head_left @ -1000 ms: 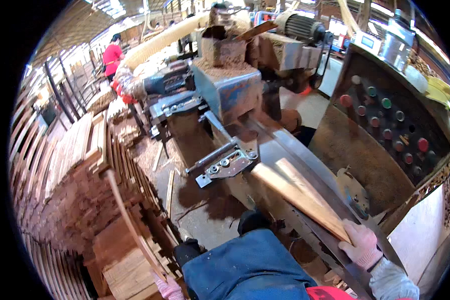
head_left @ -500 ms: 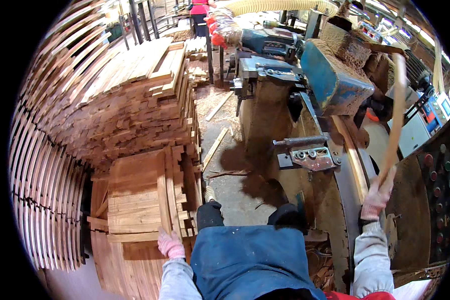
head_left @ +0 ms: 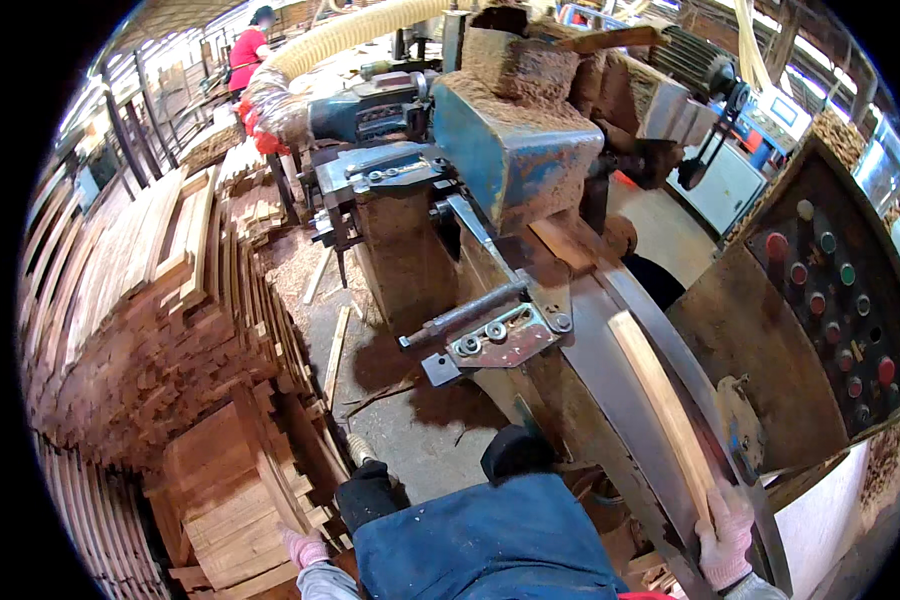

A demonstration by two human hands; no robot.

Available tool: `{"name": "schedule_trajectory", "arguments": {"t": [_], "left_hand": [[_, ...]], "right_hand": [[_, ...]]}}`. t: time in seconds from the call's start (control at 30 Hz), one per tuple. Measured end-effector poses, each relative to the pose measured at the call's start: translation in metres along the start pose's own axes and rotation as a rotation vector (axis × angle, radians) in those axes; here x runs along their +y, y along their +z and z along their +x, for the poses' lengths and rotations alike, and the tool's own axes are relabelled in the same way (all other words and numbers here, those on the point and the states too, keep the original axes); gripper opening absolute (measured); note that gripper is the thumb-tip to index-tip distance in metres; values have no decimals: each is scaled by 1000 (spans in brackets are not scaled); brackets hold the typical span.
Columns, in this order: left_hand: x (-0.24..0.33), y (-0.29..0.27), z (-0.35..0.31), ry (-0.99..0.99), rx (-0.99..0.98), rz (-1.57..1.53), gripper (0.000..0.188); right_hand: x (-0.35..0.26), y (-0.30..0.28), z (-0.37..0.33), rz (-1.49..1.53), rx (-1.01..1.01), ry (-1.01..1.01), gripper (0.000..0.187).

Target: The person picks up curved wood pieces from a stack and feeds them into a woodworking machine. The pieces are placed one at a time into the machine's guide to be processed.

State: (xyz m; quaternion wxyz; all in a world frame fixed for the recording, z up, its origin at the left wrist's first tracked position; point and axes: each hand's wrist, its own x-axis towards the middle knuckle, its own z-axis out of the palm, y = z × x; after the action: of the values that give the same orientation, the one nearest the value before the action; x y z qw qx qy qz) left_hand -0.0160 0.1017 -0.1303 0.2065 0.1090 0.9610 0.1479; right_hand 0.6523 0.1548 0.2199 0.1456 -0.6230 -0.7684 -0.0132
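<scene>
My right hand (head_left: 727, 535), in a pinkish work glove, is closed around the near end of a pale wooden strip (head_left: 660, 405). The strip lies lengthwise on the metal bed (head_left: 610, 375) of a woodworking machine, along its side rail. Ahead of it, with a gap between, a second, browner wooden piece (head_left: 562, 243) sits at the foot of the dusty blue hood (head_left: 520, 150). My left hand (head_left: 303, 547), gloved too, grips the near end of a long wooden slat (head_left: 268, 460) on top of the low stack at my left.
A tall pile of boards (head_left: 120, 350) rises at the far left. A metal guide bracket (head_left: 500, 335) juts out beside the bed. On the right stands a control panel (head_left: 835, 300) with several buttons. Offcuts (head_left: 337, 350) lie on the floor; a person in red (head_left: 248, 55) is far off.
My right hand has lowered the raised strip onto the bed. The piece that lay there has moved forward to the hood. My view has turned right; my left hand stays at the slat.
</scene>
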Motion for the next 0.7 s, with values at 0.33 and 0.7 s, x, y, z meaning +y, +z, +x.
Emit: {"name": "schedule_trajectory", "arguments": {"t": [0.33,0.7], "left_hand": [[35,-73,-169,191,-337,-985,93],[222,-52,-386,593,-1108,-1481,109]], "right_hand": [[-12,80,206,89,212,-379,61],[-156,58,156,1108,-647,-134,87]]}}
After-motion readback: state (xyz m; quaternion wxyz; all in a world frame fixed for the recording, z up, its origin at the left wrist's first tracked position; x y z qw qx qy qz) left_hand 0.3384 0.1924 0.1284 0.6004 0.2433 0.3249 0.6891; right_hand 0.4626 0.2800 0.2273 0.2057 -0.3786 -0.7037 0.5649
